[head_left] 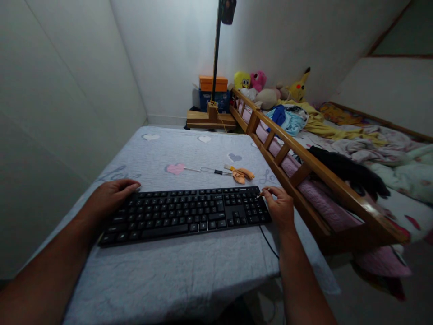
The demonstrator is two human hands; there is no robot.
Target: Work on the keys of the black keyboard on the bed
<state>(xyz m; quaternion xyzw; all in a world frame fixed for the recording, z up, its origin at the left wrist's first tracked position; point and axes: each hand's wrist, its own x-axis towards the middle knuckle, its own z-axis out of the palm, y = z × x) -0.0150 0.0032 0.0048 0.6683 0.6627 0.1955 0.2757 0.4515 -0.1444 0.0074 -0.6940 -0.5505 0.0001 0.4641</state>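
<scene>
A black keyboard (182, 210) lies flat on the cloth-covered table in front of me. My left hand (113, 195) is at its far left corner, fingers closed along the end. At the opposite end, my right hand (278, 203) pinches a thin, light stick-like piece (260, 195) over the number keys; its exact kind is too small to tell. Beyond the keyboard lie a thin metal rod (191, 169), a wire tool with a black grip (218, 172) and a crumpled orange cloth (242, 175). A flat yellow-ended piece (229, 167) touches the cloth.
A pale tablecloth (189, 266) with heart prints covers the table. The keyboard's cable (269, 243) runs off the near right side. A wooden bed rail (304, 164) borders the right edge, with bedding and plush toys behind. A dark pole (216, 54) stands at the back.
</scene>
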